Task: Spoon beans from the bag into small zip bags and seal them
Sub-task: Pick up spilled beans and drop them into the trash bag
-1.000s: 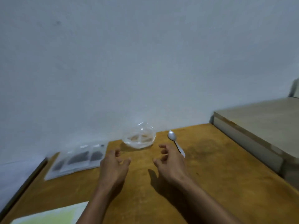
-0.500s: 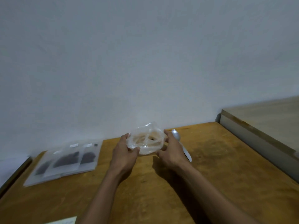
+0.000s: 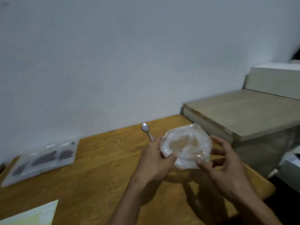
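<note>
A clear plastic bag (image 3: 186,146) with pale beans in it is held up above the wooden table (image 3: 100,172) between both hands. My left hand (image 3: 154,158) grips its left edge with thumb and fingers. My right hand (image 3: 222,161) pinches its lower right edge. A metal spoon (image 3: 146,129) lies on the table just behind the bag, near the wall. Several small zip bags (image 3: 42,159) with dark contents lie flat at the table's left.
A pale wooden block or step (image 3: 243,116) rises right of the table, close to the bag. A white wall runs behind. A light sheet of paper (image 3: 32,215) lies at the near left edge.
Both hands reached forward, took hold of the bean bag on the table and lifted it toward me and to the right. The view has shifted left.
</note>
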